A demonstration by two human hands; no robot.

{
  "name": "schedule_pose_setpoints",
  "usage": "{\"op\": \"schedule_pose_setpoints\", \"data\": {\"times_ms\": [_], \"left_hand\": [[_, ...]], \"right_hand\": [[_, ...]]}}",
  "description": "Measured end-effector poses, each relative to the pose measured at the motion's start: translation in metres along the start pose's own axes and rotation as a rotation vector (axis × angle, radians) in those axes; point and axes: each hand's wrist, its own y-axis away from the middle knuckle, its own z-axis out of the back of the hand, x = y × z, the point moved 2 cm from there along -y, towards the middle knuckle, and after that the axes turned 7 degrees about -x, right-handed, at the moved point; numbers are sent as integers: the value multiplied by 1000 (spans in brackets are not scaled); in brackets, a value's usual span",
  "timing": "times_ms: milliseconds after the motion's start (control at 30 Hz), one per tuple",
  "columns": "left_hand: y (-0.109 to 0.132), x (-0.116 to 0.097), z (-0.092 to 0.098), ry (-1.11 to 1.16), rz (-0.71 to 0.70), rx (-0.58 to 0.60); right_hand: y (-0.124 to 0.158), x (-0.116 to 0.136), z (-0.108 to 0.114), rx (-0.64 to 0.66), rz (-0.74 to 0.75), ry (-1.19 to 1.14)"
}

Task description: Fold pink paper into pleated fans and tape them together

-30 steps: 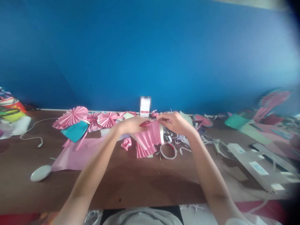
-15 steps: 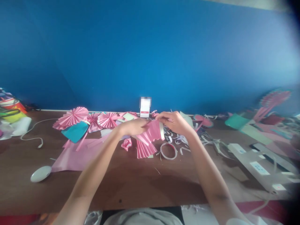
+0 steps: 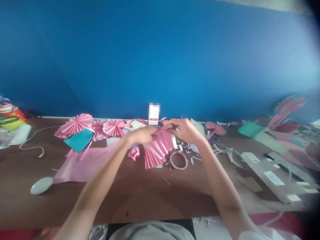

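Note:
Both of my hands hold a piece of pink pleated paper (image 3: 163, 144) over the middle of the table. My left hand (image 3: 142, 135) is closed on its left side, with the fingertips partly hidden. At its upper right, my right hand (image 3: 183, 128) pinches the folded edge, where a thin layered fold shows near the fingers. A pale strip runs along the paper's right end. Below it lies a pink pleated fan (image 3: 152, 157), partly covered. Close by are a crumpled pink paper piece (image 3: 134, 153) and a roll of tape (image 3: 178, 161).
A lit phone (image 3: 153, 115) stands against the blue wall. Pink paper fans (image 3: 77, 125), a teal piece (image 3: 79, 140) and a pink sheet (image 3: 80, 166) lie left. A white mouse (image 3: 41, 185) sits front left. Paper scraps (image 3: 228, 153) and a power strip (image 3: 273, 178) are right.
The top edge of the pleated paper has been folded into a narrow layered edge between my fingers. More pleats show below my hands, which have barely moved.

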Motion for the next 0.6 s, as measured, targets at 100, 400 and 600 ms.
{"op": "schedule_pose_setpoints", "data": {"times_ms": [100, 400, 600], "left_hand": [[3, -3, 2, 2, 10, 58], [17, -5, 14, 22, 5, 197], [22, 5, 20, -4, -90, 198]], "right_hand": [[0, -1, -1, 13, -9, -2], [-2, -8, -4, 60, -60, -111], [-1, -13, -4, 1, -90, -243]]}}
